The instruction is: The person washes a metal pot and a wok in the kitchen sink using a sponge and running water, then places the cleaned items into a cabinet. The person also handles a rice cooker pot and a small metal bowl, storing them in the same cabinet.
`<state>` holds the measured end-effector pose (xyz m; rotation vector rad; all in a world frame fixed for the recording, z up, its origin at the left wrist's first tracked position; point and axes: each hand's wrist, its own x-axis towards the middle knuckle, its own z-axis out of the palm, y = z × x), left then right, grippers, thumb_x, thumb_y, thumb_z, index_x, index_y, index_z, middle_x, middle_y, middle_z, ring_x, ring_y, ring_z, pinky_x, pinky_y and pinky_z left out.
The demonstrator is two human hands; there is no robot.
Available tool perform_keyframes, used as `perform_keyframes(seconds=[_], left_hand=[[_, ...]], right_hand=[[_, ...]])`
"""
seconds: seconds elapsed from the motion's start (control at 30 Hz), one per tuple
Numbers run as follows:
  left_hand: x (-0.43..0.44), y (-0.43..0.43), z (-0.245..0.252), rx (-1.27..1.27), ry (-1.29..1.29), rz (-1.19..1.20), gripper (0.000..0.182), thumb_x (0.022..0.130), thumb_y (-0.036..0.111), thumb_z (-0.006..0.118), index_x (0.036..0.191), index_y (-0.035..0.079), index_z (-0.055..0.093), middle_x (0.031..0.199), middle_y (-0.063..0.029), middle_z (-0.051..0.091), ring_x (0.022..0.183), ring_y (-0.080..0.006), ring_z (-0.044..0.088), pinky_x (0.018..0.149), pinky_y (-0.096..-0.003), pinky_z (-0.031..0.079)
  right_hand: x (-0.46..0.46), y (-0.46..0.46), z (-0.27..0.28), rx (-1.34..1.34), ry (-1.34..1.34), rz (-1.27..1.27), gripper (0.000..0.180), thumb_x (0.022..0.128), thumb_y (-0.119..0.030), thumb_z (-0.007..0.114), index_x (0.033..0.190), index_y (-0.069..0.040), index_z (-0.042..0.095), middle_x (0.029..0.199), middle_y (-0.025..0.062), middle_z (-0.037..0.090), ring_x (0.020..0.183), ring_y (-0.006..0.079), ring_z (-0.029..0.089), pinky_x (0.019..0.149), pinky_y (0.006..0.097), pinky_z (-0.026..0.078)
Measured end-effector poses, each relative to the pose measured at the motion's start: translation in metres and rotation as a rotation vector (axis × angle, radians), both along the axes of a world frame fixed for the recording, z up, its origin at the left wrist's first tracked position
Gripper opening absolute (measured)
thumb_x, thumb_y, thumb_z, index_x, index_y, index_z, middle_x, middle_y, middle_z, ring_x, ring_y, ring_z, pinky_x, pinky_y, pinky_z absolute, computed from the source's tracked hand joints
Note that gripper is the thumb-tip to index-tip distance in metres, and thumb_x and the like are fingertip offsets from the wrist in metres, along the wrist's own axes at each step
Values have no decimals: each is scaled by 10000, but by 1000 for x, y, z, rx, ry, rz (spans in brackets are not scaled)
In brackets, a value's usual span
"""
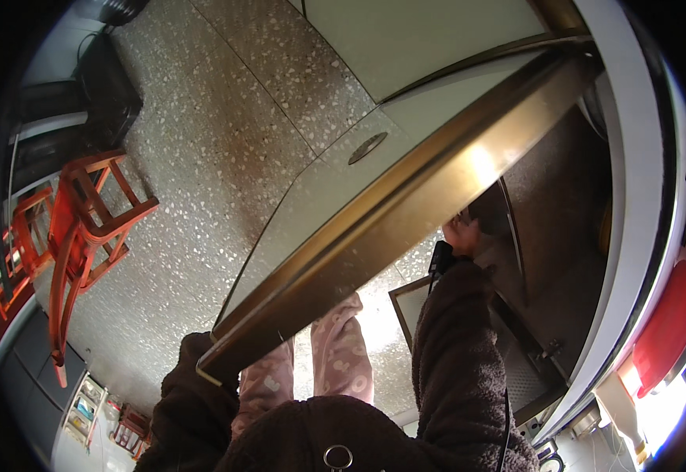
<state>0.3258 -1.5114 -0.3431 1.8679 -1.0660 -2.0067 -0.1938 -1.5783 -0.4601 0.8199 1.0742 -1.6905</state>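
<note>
A cabinet door (390, 218) with a brass-coloured metal edge stands swung out across the middle of the view. An oval recess (368, 148) sits in its pale face. My right hand (464, 232) is behind the lower part of this door edge, at the dark cabinet opening (549, 194); a dark object is beside its fingers, and I cannot tell whether it is held. A small black device is at my right wrist. My left hand is out of view behind the door's near end, where only the dark fleece sleeve (192, 377) shows.
A speckled stone floor (219, 147) lies to the left, with red wooden chairs (92, 218) on it. A second, smaller framed door (405, 307) hangs low near my right arm. The pale counter edge (632, 177) curves along the right, with a red object (667, 330) beyond. A small shelf (85, 408) stands lower left.
</note>
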Motion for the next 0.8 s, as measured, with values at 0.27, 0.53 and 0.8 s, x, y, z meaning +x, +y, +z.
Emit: perform_keyframes(seconds=[0.27,0.53,0.8], left_hand=[[-34,-20,14,-52,21,-120,427,880,-1,511,1297,38,431,1072,-122,595,1007,-164,568,883,-277,449],[0,10,6,40,-119,-160,423,862,37,534,1278,37,456,1082,-130,593,947,-153,568,836,-263,457],[-14,8,-1,18,-53,-119,426,868,35,519,1286,29,444,1059,-121,592,949,-155,570,839,-270,458]], right_hand=[[-12,3,-37,113,0,-241,356,912,-201,495,1168,45,483,1160,196,543,1085,321,539,919,461,470],[-22,54,-58,232,98,-190,273,897,-177,514,1134,-44,544,1083,103,604,992,242,580,888,411,482],[-15,27,-79,-116,104,95,203,895,-171,513,1050,-60,581,948,86,644,866,227,610,800,390,505]])
